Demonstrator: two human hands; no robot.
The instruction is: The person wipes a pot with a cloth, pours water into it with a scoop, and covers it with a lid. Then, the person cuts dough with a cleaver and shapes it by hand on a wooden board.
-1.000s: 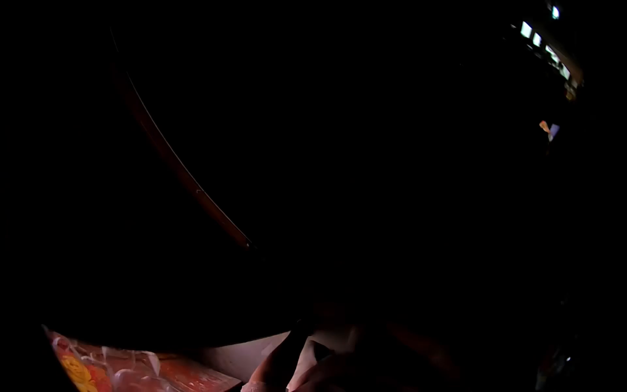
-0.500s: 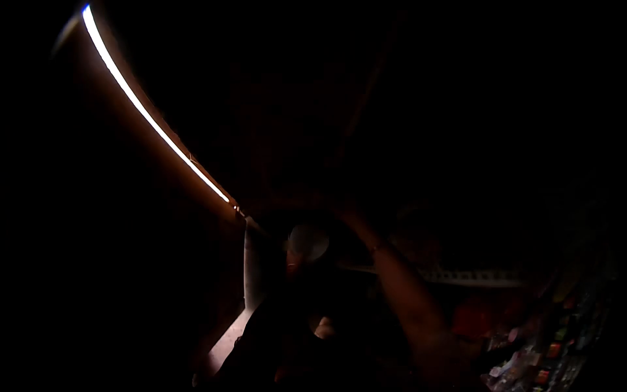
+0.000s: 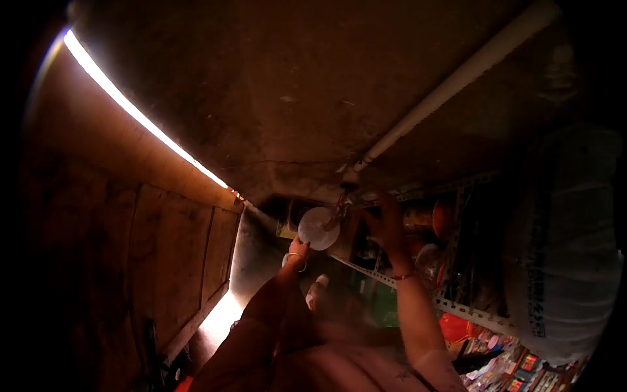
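My left hand [image 3: 299, 249] grips the near edge of a white round bowl [image 3: 312, 230], with a bracelet on that wrist. Just above the bowl's far right side is a dim tap-like fitting [image 3: 349, 187] at the lower end of a wall pipe. A thin reddish-brown shape runs from there down to the bowl; what it is I cannot make out. My right hand [image 3: 386, 225] is raised to the right of the fitting, apart from the bowl. Its fingers look spread and hold nothing visible, though shadow covers part of them.
A pale pipe [image 3: 450, 88] slopes along the wall. To the left is a wooden door [image 3: 173, 248] with bright light along its edges. A perforated metal rack [image 3: 473, 313] with jars stands right, beside a large white sack [image 3: 565, 261]. Small packets [image 3: 522, 366] lie lower right.
The view has gone from nearly black to dimly lit. The bowl sits slightly higher and further right in view. My right hand now appears further right, away from the bowl.
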